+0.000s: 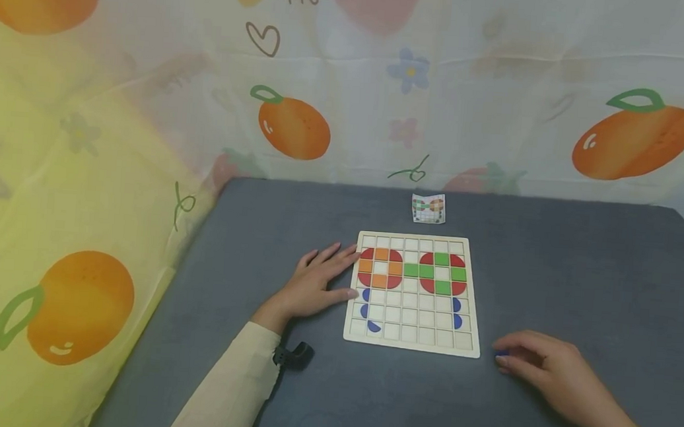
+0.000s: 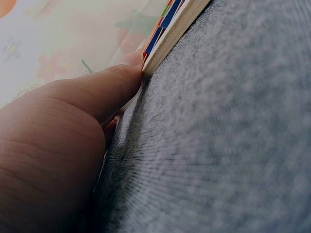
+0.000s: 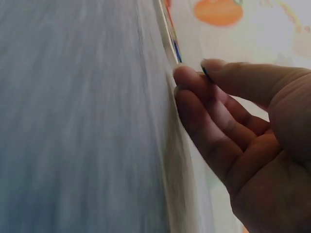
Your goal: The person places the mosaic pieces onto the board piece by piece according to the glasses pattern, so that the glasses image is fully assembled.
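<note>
A square wooden grid board (image 1: 407, 337) lies on the table, with coloured tiles in two ring shapes joined by green squares (image 1: 411, 270). The left ring has orange squares (image 1: 379, 281) and red corners; the right one mixes green and red. Blue half-round tiles (image 1: 374, 326) run down both sides below. My left hand (image 1: 316, 283) rests spread at the board's left edge, thumb and fingertips touching the rim. To the right of the board, my right hand (image 1: 557, 371) pinches a small blue tile (image 1: 502, 352) between thumb and fingers; in the right wrist view its thin edge (image 3: 206, 74) shows.
A small printed pattern card (image 1: 428, 208) lies behind the board, near the table's back edge. The dark grey cloth-covered table (image 1: 552, 268) meets a fruit-print curtain (image 1: 506, 86) at the back and left. A black strap device (image 1: 294, 356) sits on the left wrist.
</note>
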`<state>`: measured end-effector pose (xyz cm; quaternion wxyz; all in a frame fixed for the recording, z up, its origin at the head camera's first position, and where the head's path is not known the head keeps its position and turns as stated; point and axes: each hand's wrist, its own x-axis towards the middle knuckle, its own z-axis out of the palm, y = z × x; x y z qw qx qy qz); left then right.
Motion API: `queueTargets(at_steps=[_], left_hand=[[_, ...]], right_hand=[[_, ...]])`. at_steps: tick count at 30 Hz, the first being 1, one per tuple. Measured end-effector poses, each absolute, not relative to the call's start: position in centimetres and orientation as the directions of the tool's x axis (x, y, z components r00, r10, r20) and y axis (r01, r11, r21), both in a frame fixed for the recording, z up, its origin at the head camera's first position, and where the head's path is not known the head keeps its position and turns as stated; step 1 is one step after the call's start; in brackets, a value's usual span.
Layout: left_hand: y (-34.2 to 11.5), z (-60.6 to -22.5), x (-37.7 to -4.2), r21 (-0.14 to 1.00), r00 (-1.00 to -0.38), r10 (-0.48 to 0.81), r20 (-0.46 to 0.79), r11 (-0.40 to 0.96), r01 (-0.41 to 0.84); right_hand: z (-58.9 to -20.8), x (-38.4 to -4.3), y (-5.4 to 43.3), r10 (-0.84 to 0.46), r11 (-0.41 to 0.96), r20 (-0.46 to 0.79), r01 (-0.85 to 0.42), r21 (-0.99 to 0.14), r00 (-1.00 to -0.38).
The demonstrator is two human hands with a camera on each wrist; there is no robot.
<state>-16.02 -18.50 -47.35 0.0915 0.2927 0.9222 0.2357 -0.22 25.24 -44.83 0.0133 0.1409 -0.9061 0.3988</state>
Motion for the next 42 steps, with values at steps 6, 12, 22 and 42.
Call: queueTargets(at_steps=[6,12,22,42], left_hand=[[-18.5,-47.4,-16.0,0.485,-0.808,0.589,-0.034,0.716,0.502],[-18.5,-47.3,-16.0,0.485,-0.806,0.591,-0.026,0.713,0.507],[-18.2,-47.1,-15.9,0.481,-0.81,0.586,-0.035,0.72,0.5],[-18.4,-47.1,-15.9,0.496,-0.808,0.588,-0.037,0.713,0.496]], right_hand=[[-44.0,-1.9,22.0,-0.292,0.609,0.063,-0.236,-0.757,-0.954],[-43.7,-3.4,19.1,-0.355,0.626,0.054,-0.28,-0.728,-0.933],[-44.7,-4.3,18.0,-0.471,0.677,0.196,-0.495,-0.545,-0.86],[-44.9,-4.5,18.7,-0.475,0.682,0.218,-0.513,-0.522,-0.853]])
